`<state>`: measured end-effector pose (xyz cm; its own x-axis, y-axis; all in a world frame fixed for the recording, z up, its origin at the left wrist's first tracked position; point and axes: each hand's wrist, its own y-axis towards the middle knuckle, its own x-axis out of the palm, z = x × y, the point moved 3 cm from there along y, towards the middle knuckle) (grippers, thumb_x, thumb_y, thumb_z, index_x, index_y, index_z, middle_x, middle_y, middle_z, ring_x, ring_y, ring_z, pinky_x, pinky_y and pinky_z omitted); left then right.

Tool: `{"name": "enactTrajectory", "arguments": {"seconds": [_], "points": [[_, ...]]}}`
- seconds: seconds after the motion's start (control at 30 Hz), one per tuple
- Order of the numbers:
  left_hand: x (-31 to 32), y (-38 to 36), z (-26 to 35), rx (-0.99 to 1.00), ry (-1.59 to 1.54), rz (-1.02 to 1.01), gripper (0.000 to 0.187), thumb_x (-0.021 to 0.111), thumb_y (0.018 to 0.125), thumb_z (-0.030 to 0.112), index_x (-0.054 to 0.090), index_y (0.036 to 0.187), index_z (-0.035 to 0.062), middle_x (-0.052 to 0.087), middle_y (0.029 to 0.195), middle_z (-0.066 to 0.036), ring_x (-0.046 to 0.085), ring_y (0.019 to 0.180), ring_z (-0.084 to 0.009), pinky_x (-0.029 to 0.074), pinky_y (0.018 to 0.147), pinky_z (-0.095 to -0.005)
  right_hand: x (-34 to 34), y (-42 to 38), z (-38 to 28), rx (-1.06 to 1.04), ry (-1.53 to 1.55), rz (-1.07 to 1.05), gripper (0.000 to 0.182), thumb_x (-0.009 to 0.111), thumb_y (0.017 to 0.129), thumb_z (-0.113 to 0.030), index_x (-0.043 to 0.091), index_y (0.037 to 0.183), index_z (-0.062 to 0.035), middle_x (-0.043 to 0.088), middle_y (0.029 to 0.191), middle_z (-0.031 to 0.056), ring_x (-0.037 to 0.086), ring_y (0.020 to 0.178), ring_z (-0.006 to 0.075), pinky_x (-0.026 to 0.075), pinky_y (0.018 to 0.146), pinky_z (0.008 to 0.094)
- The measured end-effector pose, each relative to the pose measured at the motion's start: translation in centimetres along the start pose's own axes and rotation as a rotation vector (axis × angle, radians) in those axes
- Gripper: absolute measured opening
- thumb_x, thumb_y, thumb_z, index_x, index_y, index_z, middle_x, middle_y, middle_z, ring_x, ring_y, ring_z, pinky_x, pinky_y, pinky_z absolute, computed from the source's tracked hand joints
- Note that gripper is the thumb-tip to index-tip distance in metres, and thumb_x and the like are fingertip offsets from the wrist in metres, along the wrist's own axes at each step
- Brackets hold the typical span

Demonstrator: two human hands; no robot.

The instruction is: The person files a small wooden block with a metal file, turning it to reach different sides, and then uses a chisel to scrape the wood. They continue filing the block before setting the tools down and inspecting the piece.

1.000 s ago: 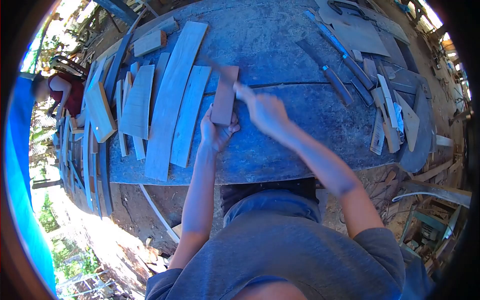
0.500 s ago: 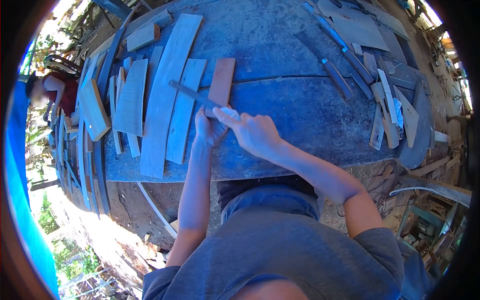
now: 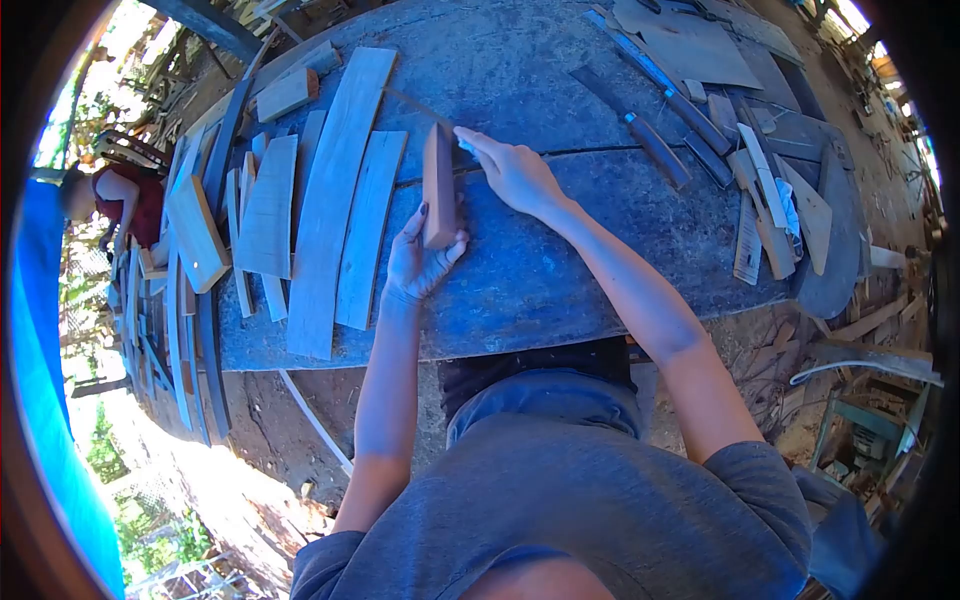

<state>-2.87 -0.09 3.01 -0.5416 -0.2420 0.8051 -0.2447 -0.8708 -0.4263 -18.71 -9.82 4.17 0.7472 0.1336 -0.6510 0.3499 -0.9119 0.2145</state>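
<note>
Between the thumb and fingers of my left hand (image 3: pixel 418 262) is a reddish-brown wooden block (image 3: pixel 437 195), gripped near its lower end and tilted so its narrow side shows. My right hand (image 3: pixel 520 178) is closed at the block's upper end, around a long, thin, dark bar-like tool (image 3: pixel 415 104). The tool points up and left, passing behind the top of the block in this view. Most of its grip is hidden by my fingers. Left of the block lie long pale boards (image 3: pixel 345 190) on the blue-stained table (image 3: pixel 540 265).
Several wood pieces (image 3: pixel 265 205) crowd the table's left side. Dark-handled bladed tools (image 3: pixel 655 150) lie at the right, beside offcuts (image 3: pixel 770 220) and a flat sheet (image 3: pixel 685 45). A person (image 3: pixel 125 200) in a red top is at the far left.
My right hand has moved up and to the right with the tool, from the block's lower end to its top. The block has turned from its broad face onto its edge.
</note>
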Motion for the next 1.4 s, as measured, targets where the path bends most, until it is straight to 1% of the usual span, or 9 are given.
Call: {"name": "enactTrajectory", "arguments": {"seconds": [0.27, 0.43, 0.5, 0.57, 0.7, 0.87, 1.1, 1.33, 1.4], "points": [[-1.3, 2.3, 0.1, 0.082, 0.121, -0.291, 0.035, 0.031, 0.105, 0.023, 0.041, 0.129, -0.0001, 0.05, 0.078, -0.01, 0.051, 0.058, -0.0139, 0.044, 0.042, -0.0251, 0.4, -2.8, -3.4, -0.036, -0.21, 0.009, 0.046, 0.047, 0.097, -0.018, 0.045, 0.142, -0.0261, 0.067, 0.078, 0.0188, 0.067, 0.064, 0.0356, 0.054, 0.057, 0.0479], [-1.9, 2.8, -0.7, 0.203, 0.142, -0.036, 0.029, 0.031, 0.104, 0.02, 0.043, 0.123, 0.0022, 0.051, 0.074, -0.01, 0.056, 0.058, -0.0151, 0.043, 0.038, -0.0259, 0.0, -10.2, -7.7, -0.129, -0.299, -0.236, 0.056, 0.053, 0.09, -0.014, 0.044, 0.143, -0.0274, 0.066, 0.08, 0.0182, 0.067, 0.061, 0.0365, 0.054, 0.052, 0.0485], [-2.8, 2.6, -0.4, 0.087, 0.168, 0.11, 0.028, 0.03, 0.104, 0.02, 0.043, 0.121, 0.0032, 0.051, 0.076, -0.011, 0.051, 0.055, -0.015, 0.04, 0.037, -0.0249, -0.1, -7.4, -6.5, -0.124, -0.234, -0.067, 0.05, 0.051, 0.091, -0.015, 0.048, 0.14, -0.0258, 0.067, 0.078, 0.019, 0.067, 0.063, 0.0368, 0.054, 0.053, 0.0494], [-1.2, 2.3, -0.4, 0.089, 0.037, -0.102, 0.027, 0.029, 0.104, 0.02, 0.045, 0.119, 0.0044, 0.05, 0.075, -0.011, 0.044, 0.051, -0.0132, 0.035, 0.036, -0.0229, 0.5, -2.5, -3.3, -0.05, -0.262, 0.041, 0.046, 0.048, 0.093, -0.016, 0.05, 0.138, -0.023, 0.068, 0.078, 0.0193, 0.068, 0.067, 0.0376, 0.054, 0.056, 0.0493], [-1.1, 2.5, -0.4, 0.113, 0.045, -0.06, 0.027, 0.03, 0.104, 0.023, 0.046, 0.119, 0.0058, 0.049, 0.075, -0.01, 0.041, 0.049, -0.0128, 0.034, 0.036, -0.0226, 0.5, -1.1, -3.0, -0.075, -0.133, 0.152, 0.043, 0.047, 0.094, -0.016, 0.051, 0.136, -0.0218, 0.068, 0.078, 0.0192, 0.067, 0.066, 0.0375, 0.054, 0.058, 0.0476], [-2.4, 3.2, -0.8, 0.172, 0.077, 0.036, 0.039, 0.035, 0.104, 0.03, 0.039, 0.137, 0.0096, 0.053, 0.075, -0.009, 0.048, 0.053, -0.0138, 0.037, 0.04, -0.0242, 0.1, -9.9, -8.0, -0.075, -0.239, -0.294, 0.045, 0.047, 0.093, -0.014, 0.049, 0.138, -0.0217, 0.069, 0.087, 0.0201, 0.068, 0.066, 0.037, 0.055, 0.059, 0.0479], [-1.3, 2.6, -0.3, 0.098, 0.058, -0.045, 0.04, 0.031, 0.105, 0.028, 0.034, 0.142, 0.0118, 0.051, 0.074, -0.007, 0.04, 0.05, -0.0108, 0.033, 0.039, -0.0221, 0.7, -0.5, -3.6, -0.053, -0.168, 0.052, 0.05, 0.05, 0.09, -0.013, 0.049, 0.139, -0.0228, 0.069, 0.088, 0.02, 0.068, 0.065, 0.038, 0.056, 0.058, 0.0481], [-3.3, 3.3, -0.5, 0.13, 0.131, 0.11, 0.033, 0.031, 0.105, 0.027, 0.048, 0.119, 0.0028, 0.054, 0.076, -0.009, 0.047, 0.052, -0.0129, 0.036, 0.038, -0.0245, -0.5, -9.4, -8.3, -0.037, -0.253, -0.336, 0.048, 0.048, 0.092, -0.019, 0.047, 0.139, -0.0227, 0.069, 0.088, 0.021, 0.07, 0.075, 0.0378, 0.056, 0.064, 0.0468], [-2.4, 2.7, -0.4, 0.11, 0.058, -0.014, 0.029, 0.031, 0.104, 0.024, 0.049, 0.112, 0.0024, 0.053, 0.078, -0.01, 0.047, 0.054, -0.0134, 0.037, 0.039, -0.0243, 0.0, -6.3, -6.5, -0.009, -0.243, -0.233, 0.048, 0.048, 0.092, -0.018, 0.048, 0.139, -0.0229, 0.069, 0.088, 0.0209, 0.07, 0.076, 0.0376, 0.056, 0.065, 0.0469]]}}
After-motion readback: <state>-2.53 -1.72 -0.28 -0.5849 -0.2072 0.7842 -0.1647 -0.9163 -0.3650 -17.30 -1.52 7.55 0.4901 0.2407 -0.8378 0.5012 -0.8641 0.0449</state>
